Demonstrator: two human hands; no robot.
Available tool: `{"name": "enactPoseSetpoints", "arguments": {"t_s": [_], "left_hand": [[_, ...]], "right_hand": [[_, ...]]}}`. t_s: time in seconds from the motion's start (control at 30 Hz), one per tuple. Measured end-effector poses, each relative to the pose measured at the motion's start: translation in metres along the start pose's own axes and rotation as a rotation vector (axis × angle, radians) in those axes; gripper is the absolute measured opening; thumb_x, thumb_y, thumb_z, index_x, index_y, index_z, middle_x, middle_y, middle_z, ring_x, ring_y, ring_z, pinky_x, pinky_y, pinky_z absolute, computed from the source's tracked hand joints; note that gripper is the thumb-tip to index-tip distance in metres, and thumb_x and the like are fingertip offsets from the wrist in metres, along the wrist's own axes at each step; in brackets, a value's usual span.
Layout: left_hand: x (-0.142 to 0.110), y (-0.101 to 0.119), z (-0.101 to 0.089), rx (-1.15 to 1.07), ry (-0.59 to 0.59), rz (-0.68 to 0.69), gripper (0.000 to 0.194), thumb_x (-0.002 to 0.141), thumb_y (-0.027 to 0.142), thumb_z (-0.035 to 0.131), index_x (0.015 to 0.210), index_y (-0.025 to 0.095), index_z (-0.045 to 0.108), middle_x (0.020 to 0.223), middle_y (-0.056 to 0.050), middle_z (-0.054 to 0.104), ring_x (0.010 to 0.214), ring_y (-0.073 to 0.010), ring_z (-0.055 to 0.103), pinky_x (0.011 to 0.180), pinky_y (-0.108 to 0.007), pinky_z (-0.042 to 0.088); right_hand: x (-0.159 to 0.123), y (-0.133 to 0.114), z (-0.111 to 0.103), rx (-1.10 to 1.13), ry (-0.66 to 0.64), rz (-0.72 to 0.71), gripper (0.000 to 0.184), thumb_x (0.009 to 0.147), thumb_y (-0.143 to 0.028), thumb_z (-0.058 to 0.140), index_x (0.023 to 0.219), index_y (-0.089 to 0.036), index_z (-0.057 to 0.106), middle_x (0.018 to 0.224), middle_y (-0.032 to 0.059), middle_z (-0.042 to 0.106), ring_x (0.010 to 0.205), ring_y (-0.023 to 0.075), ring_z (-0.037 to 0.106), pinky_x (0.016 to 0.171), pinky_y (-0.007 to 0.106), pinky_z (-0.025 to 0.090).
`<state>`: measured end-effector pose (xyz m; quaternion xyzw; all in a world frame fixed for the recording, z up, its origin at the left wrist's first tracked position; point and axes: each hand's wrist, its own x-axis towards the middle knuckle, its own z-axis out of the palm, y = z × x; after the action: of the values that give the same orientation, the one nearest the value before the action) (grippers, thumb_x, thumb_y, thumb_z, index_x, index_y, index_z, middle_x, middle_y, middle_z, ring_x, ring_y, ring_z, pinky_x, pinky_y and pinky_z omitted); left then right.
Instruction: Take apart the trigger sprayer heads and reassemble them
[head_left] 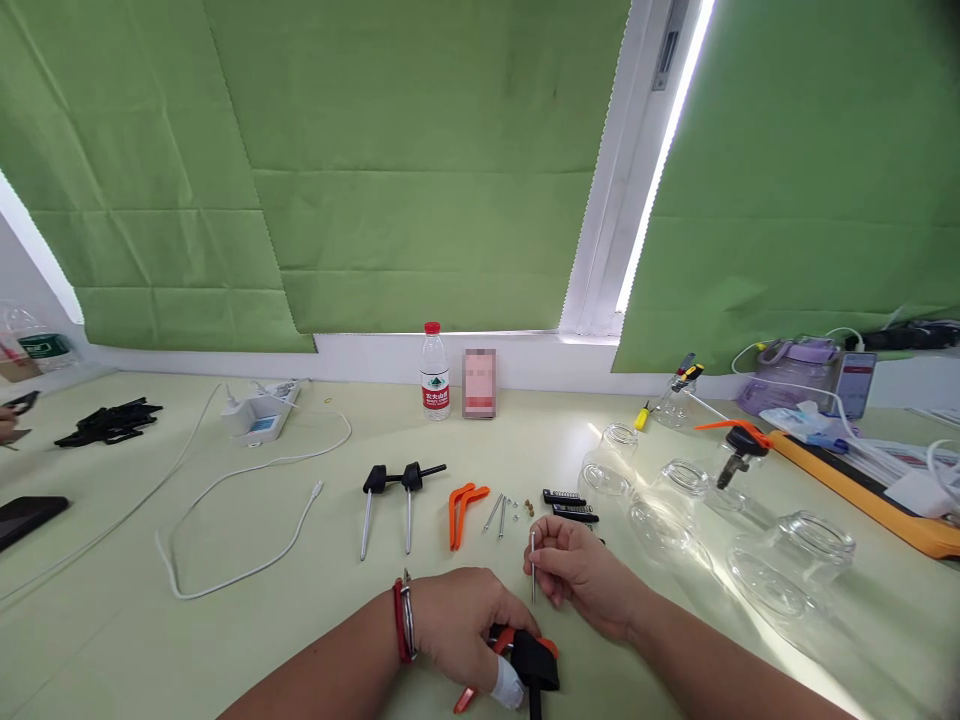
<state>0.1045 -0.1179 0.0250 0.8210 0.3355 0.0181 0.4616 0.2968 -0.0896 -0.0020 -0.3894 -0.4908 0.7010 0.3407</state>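
Observation:
My left hand (480, 620), a white wrap on its thumb, is closed around a black dispenser head with an orange lever (534, 662) near the table's front edge. Pinched upright between the fingertips of my right hand (581, 575) is a thin metal pin (533, 568), just above and right of that head. Beyond my hands lie two orange levers (463, 512), a few loose metal pins (495, 515), small brass-coloured bits (529, 508) and black parts with springs (570, 506). Two black heads with metal tubes (390, 480) rest further left.
Several clear glass jars (791, 560) stand on the right, near another black head with an orange lever (742, 440). A water bottle (435, 375) and a pink box (480, 383) are at the back. White cable (255, 470) and a power strip (270, 412) lie left; another person's hand (7, 425) shows at the edge.

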Motion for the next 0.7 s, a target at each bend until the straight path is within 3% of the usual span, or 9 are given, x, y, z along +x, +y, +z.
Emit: {"name": "enactPoseSetpoints", "arguments": {"t_s": [0.13,0.23,0.33,0.4,0.53,0.7], "left_hand": [[0.002,-0.001,-0.001,-0.023,-0.003,0.002,0.043,0.064,0.042,0.07,0.102,0.024,0.068,0.071,0.004,0.06,0.058,-0.0096,0.047,0.052,-0.017,0.039],[0.002,-0.001,-0.002,-0.028,-0.001,0.001,0.043,0.063,0.041,0.071,0.103,0.024,0.069,0.072,0.003,0.061,0.059,-0.0101,0.048,0.053,-0.018,0.04],[0.001,0.0,-0.002,-0.029,-0.002,0.002,0.042,0.064,0.038,0.07,0.103,0.024,0.068,0.071,0.004,0.061,0.058,-0.0099,0.047,0.053,-0.018,0.04],[0.001,0.0,-0.002,-0.03,0.002,0.01,0.041,0.064,0.038,0.07,0.102,0.024,0.069,0.07,0.004,0.06,0.058,-0.0099,0.047,0.053,-0.018,0.04],[0.001,0.0,-0.002,-0.043,0.003,0.004,0.041,0.063,0.039,0.07,0.101,0.024,0.069,0.07,0.003,0.06,0.057,-0.0099,0.046,0.052,-0.018,0.039],[0.002,-0.001,-0.002,-0.044,-0.003,-0.009,0.043,0.063,0.04,0.071,0.102,0.024,0.069,0.071,0.003,0.061,0.056,-0.0096,0.046,0.051,-0.018,0.038]], "right_hand": [[0.002,-0.005,0.0,-0.204,0.056,-0.197,0.024,0.073,-0.021,0.058,0.095,-0.019,0.049,0.077,-0.0005,0.061,0.06,0.0115,0.058,0.053,0.024,0.044],[0.009,-0.008,-0.001,-0.624,0.121,-0.386,0.011,0.082,-0.024,0.051,0.09,-0.019,0.056,0.08,0.0026,0.064,0.069,0.0146,0.06,0.062,0.028,0.045],[0.022,-0.008,-0.002,-1.101,0.145,-0.627,0.018,0.087,-0.017,0.044,0.091,-0.021,0.061,0.086,0.0044,0.068,0.078,0.0168,0.061,0.072,0.03,0.043],[0.032,-0.006,0.0,-1.337,0.085,-0.747,0.022,0.088,-0.012,0.041,0.093,-0.02,0.062,0.096,0.0065,0.068,0.088,0.0183,0.061,0.076,0.031,0.042],[0.048,-0.001,0.007,-1.667,0.022,-0.777,0.02,0.088,-0.008,0.043,0.086,-0.017,0.061,0.091,0.0083,0.066,0.091,0.0198,0.057,0.075,0.03,0.04],[0.052,0.002,0.012,-1.828,0.011,-0.78,0.013,0.087,-0.012,0.049,0.08,-0.016,0.059,0.081,0.0065,0.062,0.085,0.0205,0.053,0.072,0.032,0.037]]}}
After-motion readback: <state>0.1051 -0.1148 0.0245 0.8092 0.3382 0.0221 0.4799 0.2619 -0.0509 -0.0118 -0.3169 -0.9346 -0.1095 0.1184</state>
